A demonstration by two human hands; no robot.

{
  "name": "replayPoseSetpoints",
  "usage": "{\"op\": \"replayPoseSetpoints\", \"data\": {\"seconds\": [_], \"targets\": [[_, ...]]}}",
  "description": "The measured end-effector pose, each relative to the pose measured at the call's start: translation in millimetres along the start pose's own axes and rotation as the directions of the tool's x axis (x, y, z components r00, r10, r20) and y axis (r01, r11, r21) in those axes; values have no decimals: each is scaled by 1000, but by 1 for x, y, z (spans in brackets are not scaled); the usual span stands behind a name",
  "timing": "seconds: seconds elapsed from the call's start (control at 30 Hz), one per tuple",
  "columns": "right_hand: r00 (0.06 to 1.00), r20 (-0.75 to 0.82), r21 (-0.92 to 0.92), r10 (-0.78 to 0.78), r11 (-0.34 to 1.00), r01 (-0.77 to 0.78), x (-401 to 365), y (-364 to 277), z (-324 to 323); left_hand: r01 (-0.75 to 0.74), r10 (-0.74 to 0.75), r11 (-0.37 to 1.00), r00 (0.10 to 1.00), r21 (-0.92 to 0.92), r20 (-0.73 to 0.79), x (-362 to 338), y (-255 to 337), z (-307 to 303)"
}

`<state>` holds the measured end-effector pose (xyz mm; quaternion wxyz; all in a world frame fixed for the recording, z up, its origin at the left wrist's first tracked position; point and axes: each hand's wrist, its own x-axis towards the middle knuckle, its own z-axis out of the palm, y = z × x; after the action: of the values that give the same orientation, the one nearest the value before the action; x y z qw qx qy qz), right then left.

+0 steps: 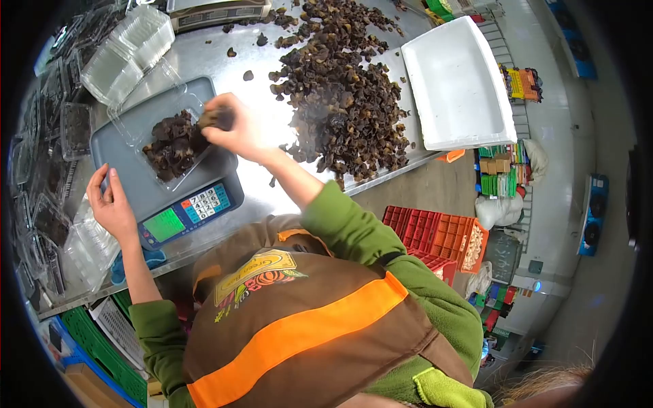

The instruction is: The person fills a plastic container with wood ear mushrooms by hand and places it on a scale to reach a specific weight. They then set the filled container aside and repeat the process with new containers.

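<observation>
My right hand point(236, 129) is closed around a small bunch of dark brown mushrooms point(216, 118), which look like wood ears, over the right side of a clear plastic punnet point(185, 178). More of these mushrooms point(171, 144) lie inside the punnet. It rests on the grey platform of a digital scale point(115, 139), with its clear lid folded open behind. Fingers apart and holding nothing, my left hand point(113, 207) is at the platform's left edge. Beside it, the scale's green display point(164, 224) is lit, its digits too blurred to read.
A large heap of mushrooms point(340, 88) spreads over the metal table point(235, 41). A white foam box point(462, 81) stands at its right edge. Stacked clear punnets point(129, 54) crowd the left side. Red and orange crates point(435, 234) are on the floor to the right.
</observation>
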<state>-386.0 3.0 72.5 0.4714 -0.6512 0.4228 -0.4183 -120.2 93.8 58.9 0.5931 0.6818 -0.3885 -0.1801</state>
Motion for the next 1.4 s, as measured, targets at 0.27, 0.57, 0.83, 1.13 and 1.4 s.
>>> {"op": "replayPoseSetpoints", "data": {"seconds": [0.27,0.57,0.83,1.13,1.4], "targets": [[914,211,-200,346,931,-306,35,-33,-9,-7,5,999,998,36,57,1,-1,-4],[924,-19,136,383,916,-377,5,25,-84,280,-264,949,957,-144,120,21,-35,-8],[802,-131,235,583,804,-546,-31,38,-92,543,-512,819,838,-188,189,74,-28,8],[989,-6,-179,150,973,-149,-18,36,-20,678,-622,683,735,-271,272,86,-49,39],[921,70,-351,-382,855,381,-28,-18,1,686,-607,642,727,-342,320,94,-78,48]]}}
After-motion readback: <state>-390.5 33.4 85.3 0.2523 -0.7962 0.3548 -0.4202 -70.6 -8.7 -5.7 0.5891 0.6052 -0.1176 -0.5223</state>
